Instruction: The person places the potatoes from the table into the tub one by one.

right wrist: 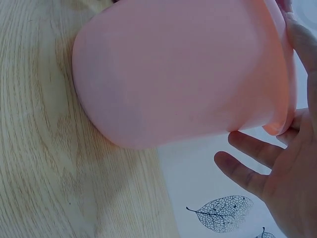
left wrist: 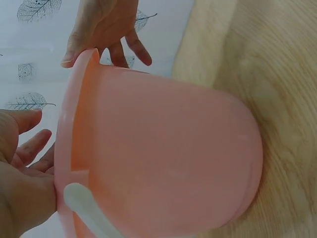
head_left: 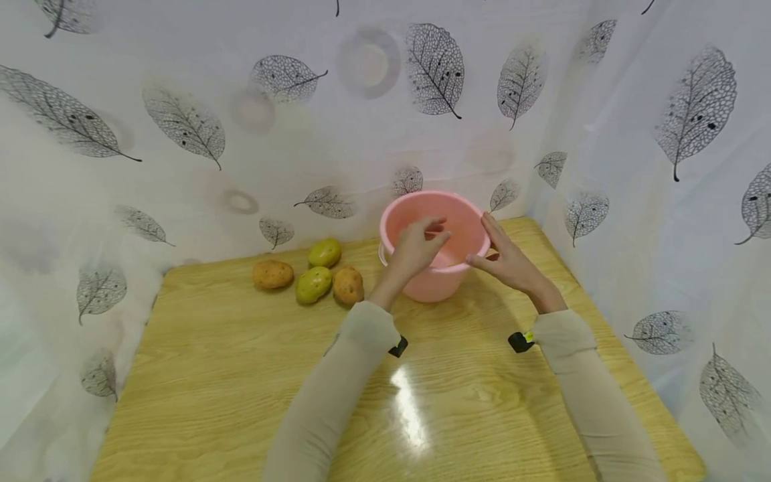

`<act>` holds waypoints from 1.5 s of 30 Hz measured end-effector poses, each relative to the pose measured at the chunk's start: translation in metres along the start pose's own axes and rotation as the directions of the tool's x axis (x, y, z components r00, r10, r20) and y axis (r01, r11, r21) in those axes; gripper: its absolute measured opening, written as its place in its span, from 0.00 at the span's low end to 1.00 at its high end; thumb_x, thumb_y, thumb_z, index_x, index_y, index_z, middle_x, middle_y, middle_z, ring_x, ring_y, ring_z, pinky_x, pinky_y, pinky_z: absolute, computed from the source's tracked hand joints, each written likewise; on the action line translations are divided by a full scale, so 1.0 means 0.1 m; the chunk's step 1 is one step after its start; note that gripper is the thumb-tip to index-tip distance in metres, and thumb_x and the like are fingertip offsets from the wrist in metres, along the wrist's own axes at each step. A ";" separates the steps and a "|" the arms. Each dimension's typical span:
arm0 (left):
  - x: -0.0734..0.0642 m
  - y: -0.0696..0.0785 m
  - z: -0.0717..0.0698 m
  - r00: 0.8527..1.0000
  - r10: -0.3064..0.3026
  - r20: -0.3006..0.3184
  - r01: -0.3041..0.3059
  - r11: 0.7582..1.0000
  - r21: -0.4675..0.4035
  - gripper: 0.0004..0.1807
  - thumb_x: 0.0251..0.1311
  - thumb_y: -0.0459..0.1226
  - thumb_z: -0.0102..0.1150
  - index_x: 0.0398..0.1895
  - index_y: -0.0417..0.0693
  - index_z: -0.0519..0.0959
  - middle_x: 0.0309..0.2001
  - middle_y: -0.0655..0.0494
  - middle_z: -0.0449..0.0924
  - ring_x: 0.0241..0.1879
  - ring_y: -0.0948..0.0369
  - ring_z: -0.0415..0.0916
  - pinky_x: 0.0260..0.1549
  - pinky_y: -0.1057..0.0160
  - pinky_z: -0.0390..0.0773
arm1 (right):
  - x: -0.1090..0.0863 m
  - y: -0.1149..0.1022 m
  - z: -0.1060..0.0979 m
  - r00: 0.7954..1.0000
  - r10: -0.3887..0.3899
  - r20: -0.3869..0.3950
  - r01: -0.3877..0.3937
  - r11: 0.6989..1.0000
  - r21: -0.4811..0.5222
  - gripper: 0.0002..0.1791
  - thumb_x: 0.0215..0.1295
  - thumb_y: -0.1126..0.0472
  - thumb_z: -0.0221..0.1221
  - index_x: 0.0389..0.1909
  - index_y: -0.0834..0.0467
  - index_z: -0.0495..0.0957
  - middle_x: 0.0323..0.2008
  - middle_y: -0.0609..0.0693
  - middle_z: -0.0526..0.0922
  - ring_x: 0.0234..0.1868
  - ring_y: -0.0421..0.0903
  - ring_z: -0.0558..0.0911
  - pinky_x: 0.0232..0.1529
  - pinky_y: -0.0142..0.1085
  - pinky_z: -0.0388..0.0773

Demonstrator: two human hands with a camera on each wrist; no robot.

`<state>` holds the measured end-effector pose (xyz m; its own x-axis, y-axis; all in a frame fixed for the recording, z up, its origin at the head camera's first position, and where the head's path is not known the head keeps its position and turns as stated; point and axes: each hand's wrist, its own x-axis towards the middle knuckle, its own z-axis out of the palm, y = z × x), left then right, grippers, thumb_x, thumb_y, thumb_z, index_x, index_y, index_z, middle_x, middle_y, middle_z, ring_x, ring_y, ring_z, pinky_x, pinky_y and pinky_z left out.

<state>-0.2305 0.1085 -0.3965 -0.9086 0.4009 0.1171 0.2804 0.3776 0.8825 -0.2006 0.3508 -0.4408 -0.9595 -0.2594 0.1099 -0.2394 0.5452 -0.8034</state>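
A pink bucket [head_left: 432,284] with a white handle [left wrist: 89,210] stands upright at the back of the table. My left hand [head_left: 417,246] reaches over its near-left rim, fingers loosely bent above the opening, with nothing between them. On the right side, my right hand [head_left: 508,261] touches the rim with thumb and fingers spread apart. Seen from the right wrist, two fingers [right wrist: 247,173] of that hand extend loosely beside the bucket wall. Left of the bucket lie two brown potatoes [head_left: 273,274] and two greenish potatoes [head_left: 313,285]. Part of the bucket's inside is hidden by my left hand.
The wooden table [head_left: 241,375] has its back edge against a white curtain [head_left: 181,194] printed with dark leaves. Another stretch of curtain runs along the right edge, near the bucket and my right arm.
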 end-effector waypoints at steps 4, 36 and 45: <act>-0.08 -0.02 -0.08 0.998 0.063 -0.025 -0.064 0.998 -0.018 0.23 0.76 0.40 0.59 0.69 0.42 0.75 0.60 0.46 0.82 0.57 0.52 0.81 0.57 0.61 0.80 | -0.01 -0.02 -0.01 1.000 -0.002 0.003 0.002 1.000 0.000 0.54 0.72 0.55 0.64 0.84 0.54 0.35 0.84 0.52 0.33 0.73 0.60 0.66 0.60 0.53 0.78; -0.90 -0.43 -1.11 0.963 -0.024 -0.269 -0.011 0.992 -0.128 0.25 0.73 0.33 0.60 0.70 0.33 0.71 0.64 0.39 0.77 0.59 0.46 0.79 0.62 0.53 0.77 | -0.01 -0.03 0.00 1.000 -0.012 0.017 0.013 1.000 -0.011 0.55 0.72 0.56 0.64 0.84 0.56 0.34 0.83 0.54 0.31 0.74 0.63 0.64 0.61 0.53 0.77; -1.06 -0.58 -1.28 0.960 -0.064 -0.274 0.032 0.992 -0.119 0.27 0.75 0.36 0.59 0.72 0.36 0.70 0.66 0.42 0.76 0.61 0.48 0.78 0.63 0.53 0.76 | -0.01 -0.05 -0.01 0.999 0.017 0.030 -0.017 1.000 -0.025 0.54 0.73 0.59 0.63 0.83 0.60 0.33 0.83 0.58 0.30 0.75 0.66 0.61 0.63 0.53 0.76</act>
<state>-0.1898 -0.0626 -0.4015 -0.9746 0.1320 0.1810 0.2124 0.2886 0.9336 -0.1990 0.3492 -0.4359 -0.9586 -0.2739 0.0783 -0.2271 0.5687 -0.7906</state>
